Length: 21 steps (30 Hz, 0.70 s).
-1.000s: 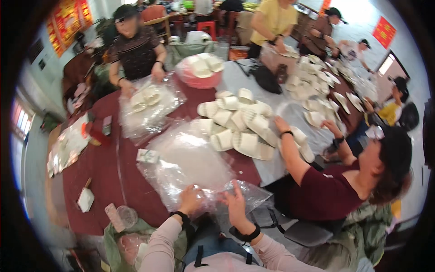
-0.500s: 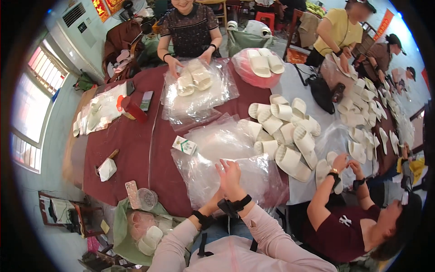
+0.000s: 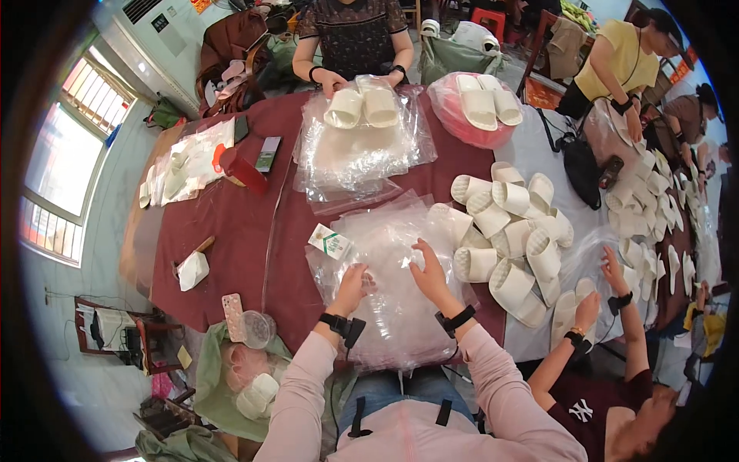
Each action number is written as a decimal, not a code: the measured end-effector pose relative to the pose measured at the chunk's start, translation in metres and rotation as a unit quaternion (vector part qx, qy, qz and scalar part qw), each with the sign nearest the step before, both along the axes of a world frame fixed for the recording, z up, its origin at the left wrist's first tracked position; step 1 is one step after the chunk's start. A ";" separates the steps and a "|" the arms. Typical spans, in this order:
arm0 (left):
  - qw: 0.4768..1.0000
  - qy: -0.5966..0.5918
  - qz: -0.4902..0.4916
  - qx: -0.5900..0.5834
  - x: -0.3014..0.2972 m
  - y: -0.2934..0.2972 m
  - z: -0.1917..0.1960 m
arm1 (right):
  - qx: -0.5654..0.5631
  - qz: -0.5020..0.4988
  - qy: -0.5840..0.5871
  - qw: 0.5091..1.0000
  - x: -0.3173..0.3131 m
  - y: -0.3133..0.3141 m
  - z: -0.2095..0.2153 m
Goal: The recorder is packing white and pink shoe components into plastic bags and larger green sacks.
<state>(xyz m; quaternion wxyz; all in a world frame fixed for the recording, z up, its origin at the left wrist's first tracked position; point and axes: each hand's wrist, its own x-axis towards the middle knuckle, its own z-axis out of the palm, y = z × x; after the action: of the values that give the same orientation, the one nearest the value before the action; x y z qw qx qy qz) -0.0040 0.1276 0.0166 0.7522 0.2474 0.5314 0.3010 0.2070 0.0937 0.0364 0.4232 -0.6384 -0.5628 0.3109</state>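
Clear plastic bags (image 3: pixel 385 285) stacked at frame centre; left hand (image 3: pixel 351 286) pinches top bag, right hand (image 3: pixel 428 274) presses flat, fingers spread.

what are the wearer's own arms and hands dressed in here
Both forearms are in long, pale pink sleeves pushed up just short of the wrists. Each wrist carries a black band with a small dark box on it: one by the left hand, one by the right hand. The hands are bare, without gloves.
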 end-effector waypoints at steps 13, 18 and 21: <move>0.920 0.245 -0.106 0.289 -0.001 0.037 -0.027 | -0.158 0.044 -0.363 0.917 -0.047 -0.016 0.005; 0.669 0.658 -0.006 0.346 -0.013 0.062 -0.006 | -0.215 0.059 -0.398 0.890 -0.060 -0.011 -0.008; 0.780 0.605 -0.033 0.157 -0.022 0.085 -0.005 | -0.211 0.077 -0.405 0.886 -0.070 -0.004 -0.012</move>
<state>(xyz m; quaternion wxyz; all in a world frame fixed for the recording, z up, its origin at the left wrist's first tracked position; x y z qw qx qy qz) -0.0261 0.2121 0.0116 0.2366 0.5110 0.8137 0.1438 0.1370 0.0894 0.0248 -0.0120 -0.7375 -0.6539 0.1685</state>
